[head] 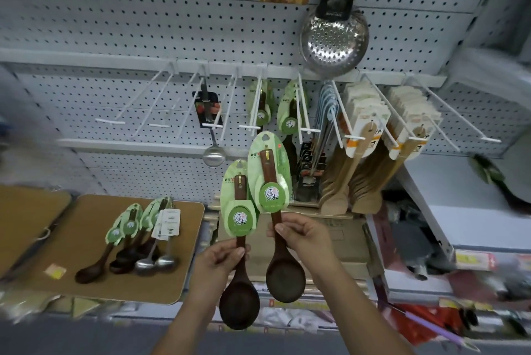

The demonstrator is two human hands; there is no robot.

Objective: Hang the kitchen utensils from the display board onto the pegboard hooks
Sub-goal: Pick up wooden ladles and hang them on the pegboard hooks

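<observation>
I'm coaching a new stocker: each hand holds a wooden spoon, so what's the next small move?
Probably lift the spoon in the right hand until its card hole meets the hook already holding matching green-carded spoons; it sits higher and nearer.

Pegboard (pixel 115 10): pale grey-white, even grid of small dark holes.
Hooks (pixel 110 121): white.
Left wooden spoon (pixel 239 306): dark brown; pale green card, darker green round label with white characters.
Right wooden spoon (pixel 286 280): dark brown; same green card and label.
Display board (pixel 115 283): tan, pale edge.
Spoons on board (pixel 86 274): dark brown, green cards.
Ladles on board (pixel 165 262): silver, white card.
Skimmer (pixel 334 41): bright silver, dotted with round holes.
Hanging ladle (pixel 213 156): silver; black card with red.
Spatulas (pixel 337 196): light wood; cream cards, orange band.
</observation>
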